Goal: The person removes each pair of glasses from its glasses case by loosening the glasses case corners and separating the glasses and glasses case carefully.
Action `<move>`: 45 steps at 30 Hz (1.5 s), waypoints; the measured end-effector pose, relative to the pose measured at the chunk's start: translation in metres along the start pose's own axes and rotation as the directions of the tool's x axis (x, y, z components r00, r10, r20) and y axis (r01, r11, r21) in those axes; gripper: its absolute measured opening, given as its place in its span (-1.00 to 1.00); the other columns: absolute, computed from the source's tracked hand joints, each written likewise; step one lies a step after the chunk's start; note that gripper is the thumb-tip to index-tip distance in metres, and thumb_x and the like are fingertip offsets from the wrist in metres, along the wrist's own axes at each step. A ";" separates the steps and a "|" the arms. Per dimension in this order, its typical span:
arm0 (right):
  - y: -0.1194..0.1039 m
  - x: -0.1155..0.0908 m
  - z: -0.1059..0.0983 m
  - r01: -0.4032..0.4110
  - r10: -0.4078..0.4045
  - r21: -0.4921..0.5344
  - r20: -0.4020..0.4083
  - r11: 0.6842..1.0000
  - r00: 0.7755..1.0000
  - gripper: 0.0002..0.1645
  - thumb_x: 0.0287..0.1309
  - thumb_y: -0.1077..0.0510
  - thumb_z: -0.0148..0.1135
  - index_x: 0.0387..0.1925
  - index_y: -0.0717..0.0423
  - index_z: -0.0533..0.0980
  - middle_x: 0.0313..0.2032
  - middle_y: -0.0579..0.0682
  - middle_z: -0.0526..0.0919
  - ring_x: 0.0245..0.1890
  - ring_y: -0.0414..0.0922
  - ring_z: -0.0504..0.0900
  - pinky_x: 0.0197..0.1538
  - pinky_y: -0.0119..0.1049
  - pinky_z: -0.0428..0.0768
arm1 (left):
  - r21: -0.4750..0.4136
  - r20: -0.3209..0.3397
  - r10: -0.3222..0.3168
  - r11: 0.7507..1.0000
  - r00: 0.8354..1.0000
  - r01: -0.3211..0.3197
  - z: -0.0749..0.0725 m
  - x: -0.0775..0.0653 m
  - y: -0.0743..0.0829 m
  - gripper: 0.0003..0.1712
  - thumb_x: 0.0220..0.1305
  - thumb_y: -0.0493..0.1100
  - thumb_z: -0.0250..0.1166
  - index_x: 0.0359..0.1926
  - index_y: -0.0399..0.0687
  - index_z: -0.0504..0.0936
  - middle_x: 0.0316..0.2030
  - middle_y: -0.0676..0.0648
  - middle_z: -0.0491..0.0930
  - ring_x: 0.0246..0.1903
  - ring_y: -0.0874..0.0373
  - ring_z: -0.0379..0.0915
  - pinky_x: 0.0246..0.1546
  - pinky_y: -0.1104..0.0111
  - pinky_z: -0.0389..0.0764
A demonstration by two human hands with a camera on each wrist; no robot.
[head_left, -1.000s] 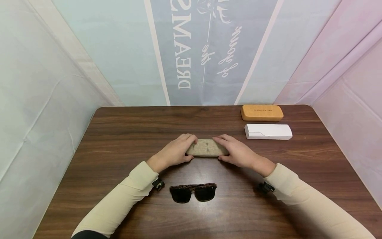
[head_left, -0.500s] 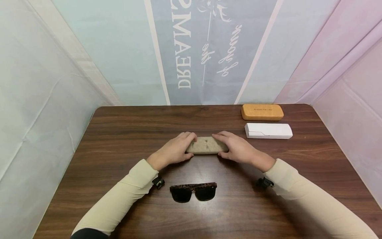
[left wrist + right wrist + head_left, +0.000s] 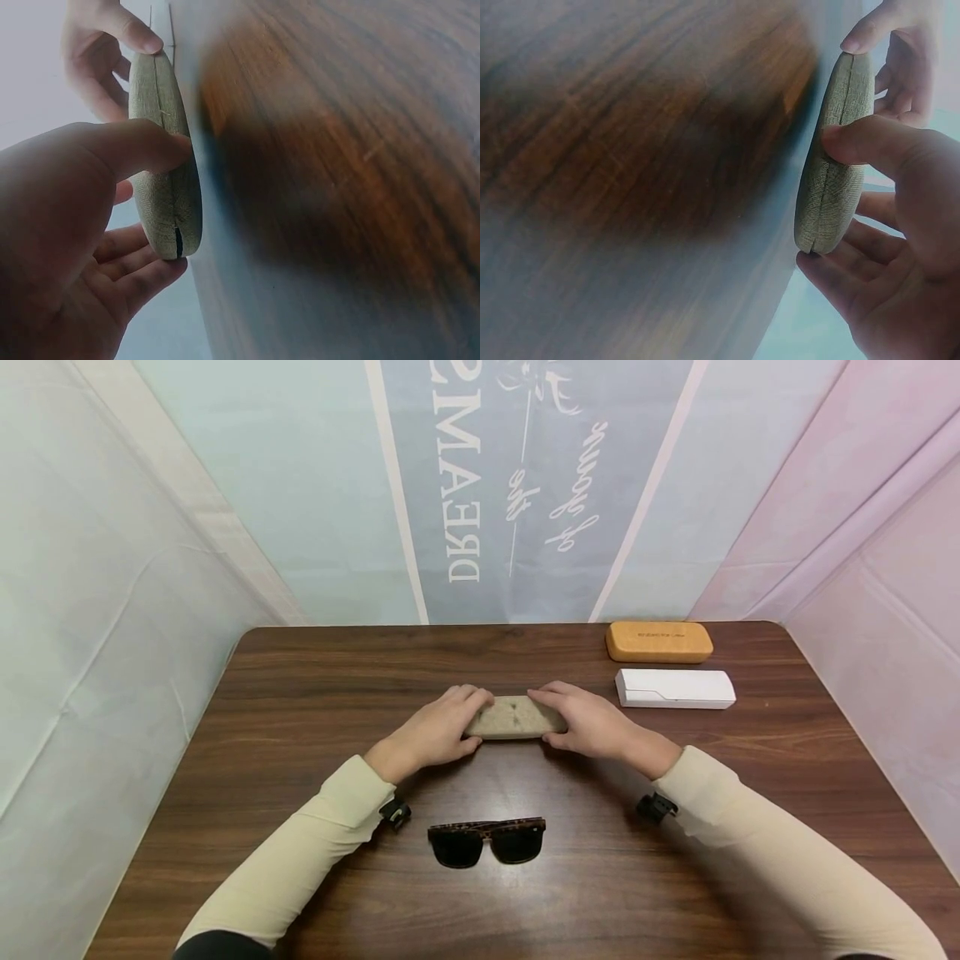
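A beige fabric glasses case (image 3: 516, 717), closed, lies between my two hands near the middle of the table. My left hand (image 3: 438, 727) grips its left end, thumb on the near side and fingers over the far side. At the other end my right hand (image 3: 592, 722) holds it the same way. The wrist views show the case's seam; in the left wrist view a thumb crosses the glasses case (image 3: 166, 202), and a small dark gap shows at one end. Tortoiseshell sunglasses (image 3: 487, 842) lie folded on the table nearer to me.
A white oblong case (image 3: 675, 689) lies at the back right of the wooden table (image 3: 315, 668). Behind it sits a tan glasses case (image 3: 658, 642) with small lettering. Fabric sheets hang behind the table and along both sides.
Both hands have moved the beige glasses case slightly away from me and a little to the left. The sunglasses and the other two cases stay where they were.
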State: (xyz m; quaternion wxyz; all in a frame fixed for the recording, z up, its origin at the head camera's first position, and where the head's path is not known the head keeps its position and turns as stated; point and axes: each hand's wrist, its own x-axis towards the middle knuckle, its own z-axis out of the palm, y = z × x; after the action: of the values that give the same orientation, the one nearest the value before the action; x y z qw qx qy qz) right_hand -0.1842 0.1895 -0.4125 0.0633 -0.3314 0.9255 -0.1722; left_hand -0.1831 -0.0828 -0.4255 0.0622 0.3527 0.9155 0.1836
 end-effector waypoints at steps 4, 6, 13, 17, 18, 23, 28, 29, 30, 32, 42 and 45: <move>0.000 0.003 -0.001 -0.005 0.005 -0.015 0.009 1.000 1.000 -0.16 0.15 0.12 0.49 0.41 0.28 0.38 0.24 0.20 0.51 0.09 0.01 0.60 0.02 -0.04 0.62 | 0.004 0.007 -0.003 1.000 1.000 0.003 -0.002 0.000 -0.001 -0.40 0.34 -0.18 0.39 0.33 -0.08 0.39 0.22 -0.14 0.45 0.22 -0.01 0.37 0.13 0.14 0.53; 0.000 0.006 -0.002 -0.003 0.003 -0.021 0.006 1.000 1.000 -0.16 0.15 0.12 0.48 0.41 0.29 0.38 0.24 0.20 0.51 0.12 0.03 0.59 0.07 -0.03 0.61 | 0.014 0.003 0.007 1.000 1.000 -0.007 -0.002 0.001 -0.002 -0.41 0.35 -0.19 0.38 0.33 -0.11 0.38 0.24 -0.16 0.44 0.26 -0.03 0.36 0.18 0.13 0.51; -0.001 0.015 -0.006 0.003 -0.004 -0.030 -0.003 1.000 1.000 -0.18 0.19 0.15 0.45 0.42 0.30 0.35 0.28 0.22 0.49 0.20 0.09 0.55 0.15 0.03 0.58 | 0.043 -0.026 0.033 0.999 0.999 -0.032 -0.008 0.005 -0.009 -0.44 0.39 -0.23 0.35 0.32 -0.20 0.37 0.24 -0.21 0.43 0.30 -0.09 0.32 0.26 0.13 0.45; -0.002 0.021 -0.007 0.002 -0.002 -0.040 0.001 0.999 1.000 -0.18 0.22 0.15 0.43 0.43 0.31 0.33 0.30 0.22 0.47 0.20 0.08 0.56 0.12 0.01 0.59 | 0.060 -0.016 0.024 0.998 1.000 -0.023 -0.011 0.006 -0.011 -0.45 0.41 -0.23 0.32 0.34 -0.20 0.37 0.26 -0.22 0.42 0.31 -0.10 0.32 0.26 0.12 0.46; -0.002 0.022 -0.008 0.001 -0.001 -0.042 0.003 0.999 1.000 -0.18 0.23 0.15 0.43 0.43 0.31 0.33 0.30 0.22 0.46 0.20 0.08 0.56 0.12 0.01 0.60 | 0.065 -0.012 0.020 0.998 1.000 -0.019 -0.012 0.007 -0.012 -0.46 0.42 -0.23 0.31 0.34 -0.20 0.37 0.26 -0.22 0.41 0.31 -0.10 0.32 0.25 0.12 0.47; -0.003 0.029 -0.009 -0.001 0.001 -0.055 0.001 0.999 1.000 -0.18 0.25 0.17 0.42 0.44 0.30 0.31 0.31 0.23 0.45 0.18 0.08 0.57 0.09 -0.01 0.61 | 0.092 -0.009 -0.004 0.996 1.000 0.005 -0.015 0.008 -0.015 -0.51 0.46 -0.23 0.26 0.32 -0.20 0.38 0.27 -0.23 0.39 0.32 -0.11 0.30 0.23 0.12 0.48; -0.004 0.035 -0.011 -0.009 0.009 -0.070 0.000 0.998 1.000 -0.18 0.27 0.18 0.40 0.46 0.31 0.28 0.33 0.26 0.42 0.20 0.11 0.55 0.08 0.01 0.62 | 0.114 -0.031 -0.009 0.993 0.999 0.012 -0.017 0.010 -0.019 -0.54 0.47 -0.24 0.24 0.31 -0.20 0.38 0.26 -0.22 0.38 0.31 -0.12 0.31 0.22 0.12 0.49; -0.003 0.037 -0.011 -0.012 0.012 -0.073 0.000 0.997 1.000 -0.18 0.27 0.18 0.40 0.46 0.31 0.28 0.34 0.26 0.42 0.21 0.11 0.54 0.08 0.01 0.62 | 0.122 -0.037 -0.005 0.993 0.999 0.010 -0.017 0.011 -0.020 -0.54 0.46 -0.25 0.24 0.30 -0.20 0.38 0.26 -0.22 0.39 0.31 -0.12 0.31 0.22 0.12 0.49; -0.003 0.038 -0.011 -0.018 0.018 -0.073 -0.001 0.997 1.000 -0.18 0.27 0.18 0.39 0.46 0.30 0.28 0.34 0.25 0.41 0.22 0.11 0.54 0.08 0.00 0.62 | 0.126 -0.044 -0.001 0.992 0.999 0.006 -0.018 0.011 -0.020 -0.54 0.46 -0.26 0.25 0.30 -0.21 0.39 0.26 -0.23 0.39 0.31 -0.13 0.31 0.23 0.11 0.49; -0.003 0.042 -0.011 -0.027 0.026 -0.066 -0.002 0.997 1.000 -0.18 0.27 0.18 0.39 0.47 0.30 0.28 0.35 0.24 0.41 0.24 0.10 0.52 0.10 0.01 0.61 | 0.140 -0.057 0.006 0.990 0.998 0.002 -0.018 0.012 -0.022 -0.55 0.45 -0.28 0.25 0.28 -0.22 0.39 0.25 -0.24 0.40 0.31 -0.15 0.32 0.22 0.09 0.49; -0.006 0.067 -0.011 -0.037 0.036 -0.067 -0.008 0.997 0.999 -0.19 0.28 0.18 0.39 0.46 0.31 0.28 0.36 0.24 0.41 0.31 0.10 0.46 0.22 -0.01 0.53 | 0.176 -0.052 -0.049 0.983 0.997 0.057 -0.024 0.014 -0.038 -0.54 0.45 -0.33 0.21 0.29 -0.24 0.33 0.31 -0.31 0.32 0.35 -0.19 0.26 0.22 0.07 0.49; -0.007 0.073 -0.011 -0.040 0.039 -0.069 -0.012 0.997 0.999 -0.19 0.28 0.19 0.38 0.46 0.31 0.28 0.36 0.23 0.41 0.32 0.08 0.45 0.26 -0.03 0.50 | 0.183 -0.051 -0.058 0.981 0.997 0.066 -0.026 0.014 -0.042 -0.54 0.46 -0.33 0.20 0.30 -0.24 0.32 0.32 -0.31 0.32 0.36 -0.20 0.25 0.22 0.06 0.49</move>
State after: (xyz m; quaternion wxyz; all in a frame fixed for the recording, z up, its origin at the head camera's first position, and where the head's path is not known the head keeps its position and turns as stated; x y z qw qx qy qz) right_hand -0.2390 0.1412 -0.4004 0.0504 -0.3142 0.9375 -0.1407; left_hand -0.2261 -0.1098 -0.4171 0.0141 0.3241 0.9402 0.1041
